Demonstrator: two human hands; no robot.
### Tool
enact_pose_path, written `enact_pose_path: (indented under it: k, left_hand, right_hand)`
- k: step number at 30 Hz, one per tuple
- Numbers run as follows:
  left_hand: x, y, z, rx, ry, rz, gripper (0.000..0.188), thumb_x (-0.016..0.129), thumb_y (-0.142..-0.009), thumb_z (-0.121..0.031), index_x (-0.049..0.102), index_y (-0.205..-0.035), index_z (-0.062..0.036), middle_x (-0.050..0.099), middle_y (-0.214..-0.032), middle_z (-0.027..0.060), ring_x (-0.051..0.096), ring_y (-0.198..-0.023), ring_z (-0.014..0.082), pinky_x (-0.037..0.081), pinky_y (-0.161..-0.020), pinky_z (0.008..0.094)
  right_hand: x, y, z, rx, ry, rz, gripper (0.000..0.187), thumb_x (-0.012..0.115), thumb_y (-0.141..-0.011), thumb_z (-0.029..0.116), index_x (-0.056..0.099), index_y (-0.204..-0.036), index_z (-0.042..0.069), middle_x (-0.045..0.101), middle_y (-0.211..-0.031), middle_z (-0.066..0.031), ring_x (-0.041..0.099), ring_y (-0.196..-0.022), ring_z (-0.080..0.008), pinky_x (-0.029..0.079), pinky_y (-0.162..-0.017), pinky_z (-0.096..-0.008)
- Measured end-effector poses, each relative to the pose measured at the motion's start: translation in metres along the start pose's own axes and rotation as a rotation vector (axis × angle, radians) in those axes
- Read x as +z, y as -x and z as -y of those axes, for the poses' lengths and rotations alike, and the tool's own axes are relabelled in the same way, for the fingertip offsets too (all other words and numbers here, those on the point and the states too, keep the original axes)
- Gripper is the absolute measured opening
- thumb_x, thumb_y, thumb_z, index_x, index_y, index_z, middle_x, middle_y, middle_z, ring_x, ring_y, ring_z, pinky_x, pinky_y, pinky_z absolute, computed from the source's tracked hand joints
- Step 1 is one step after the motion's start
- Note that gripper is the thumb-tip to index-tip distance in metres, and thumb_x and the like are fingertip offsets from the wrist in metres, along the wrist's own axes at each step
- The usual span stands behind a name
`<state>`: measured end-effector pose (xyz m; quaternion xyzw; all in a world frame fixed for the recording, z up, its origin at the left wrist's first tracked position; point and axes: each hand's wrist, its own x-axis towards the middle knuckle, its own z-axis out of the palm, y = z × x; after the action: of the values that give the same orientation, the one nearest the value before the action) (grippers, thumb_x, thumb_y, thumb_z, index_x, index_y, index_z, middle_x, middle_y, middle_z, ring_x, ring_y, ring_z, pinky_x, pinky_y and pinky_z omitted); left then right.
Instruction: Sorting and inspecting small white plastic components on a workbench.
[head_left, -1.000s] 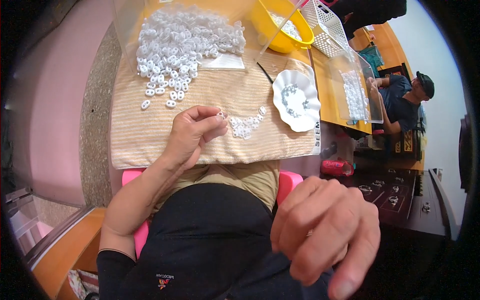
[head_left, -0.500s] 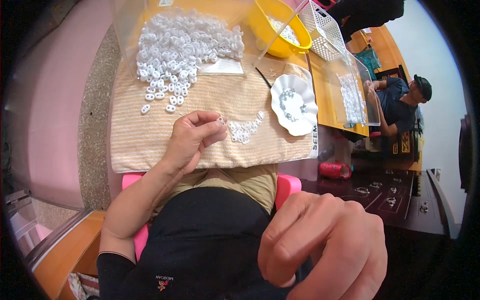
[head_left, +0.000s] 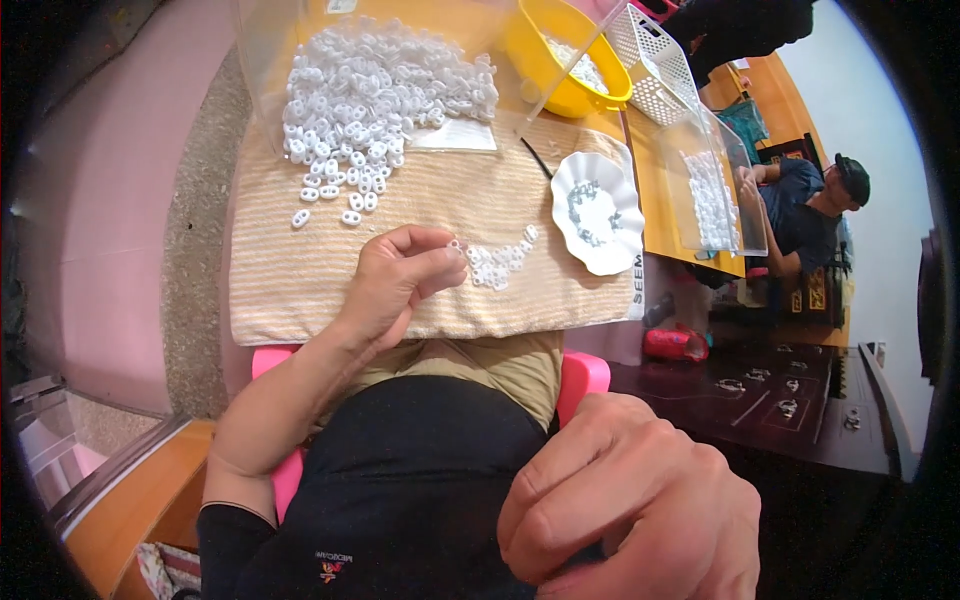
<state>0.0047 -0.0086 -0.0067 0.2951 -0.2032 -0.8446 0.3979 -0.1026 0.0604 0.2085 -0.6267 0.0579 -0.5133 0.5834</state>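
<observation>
My left hand (head_left: 385, 290) hovers over the front of the striped towel (head_left: 290, 270), thumb and forefinger pinching a small whitish two-holed piece (head_left: 456, 246). Just right of those fingertips lies a small cluster of similar pale pieces (head_left: 497, 268). My right hand (head_left: 640, 500) is raised close to the camera at the lower right, its fingers curled together; whatever they hold, if anything, is hidden. Farther right on the towel, a white scalloped dish (head_left: 568, 228) holds small grey bits. Many white oval two-holed pieces (head_left: 370, 90) spill out of a clear bin at the far side.
Behind the dish stand a yellow basin (head_left: 535, 65) with white pieces and a white perforated basket (head_left: 655, 60). A black stick (head_left: 536, 157) lies near the dish. At the right, a co-worker (head_left: 805, 215) sits by another clear bin (head_left: 750, 215).
The whole view has shifted slightly, so the table sits a little farther right. My right hand has moved slightly left and down. My left hand keeps its pinch on the two-holed piece.
</observation>
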Motion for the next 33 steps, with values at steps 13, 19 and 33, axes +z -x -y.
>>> enact_pose_path:
  k: [13,19,33]
  left_hand:
    - [0.005,0.002,0.002,-0.019,-0.046,0.001,0.014,0.065,-0.085,-0.001,0.061,-0.099,0.0,0.067,-0.096,0.0102,0.066,-0.081,0.0165,0.057,-0.078,0.0296]
    - [0.001,0.002,-0.001,-0.008,-0.04,0.0,0.015,0.066,-0.085,-0.001,0.061,-0.099,0.0,0.067,-0.094,0.0103,0.066,-0.08,0.0163,0.058,-0.078,0.0298]
    - [0.001,0.004,0.001,0.007,-0.046,0.019,0.013,0.065,-0.086,-0.002,0.062,-0.098,0.0002,0.067,-0.093,0.0094,0.066,-0.08,0.0146,0.058,-0.075,0.0283]
  right_hand:
    - [0.013,-0.007,0.015,0.081,0.208,-0.08,0.021,0.066,-0.084,0.022,0.069,-0.098,0.007,0.063,-0.078,-0.0187,0.052,-0.046,-0.0151,0.037,-0.038,-0.022]
    - [0.014,-0.014,0.022,0.197,0.265,-0.113,0.028,0.067,-0.082,0.025,0.067,-0.093,0.0,0.063,-0.072,-0.0165,0.051,-0.043,-0.015,0.037,-0.036,-0.0231]
    - [0.001,0.002,0.005,-0.227,0.368,0.0,0.017,0.065,-0.078,0.007,0.06,-0.088,-0.006,0.057,-0.091,-0.0159,0.056,-0.051,-0.0237,0.053,-0.047,-0.0316]
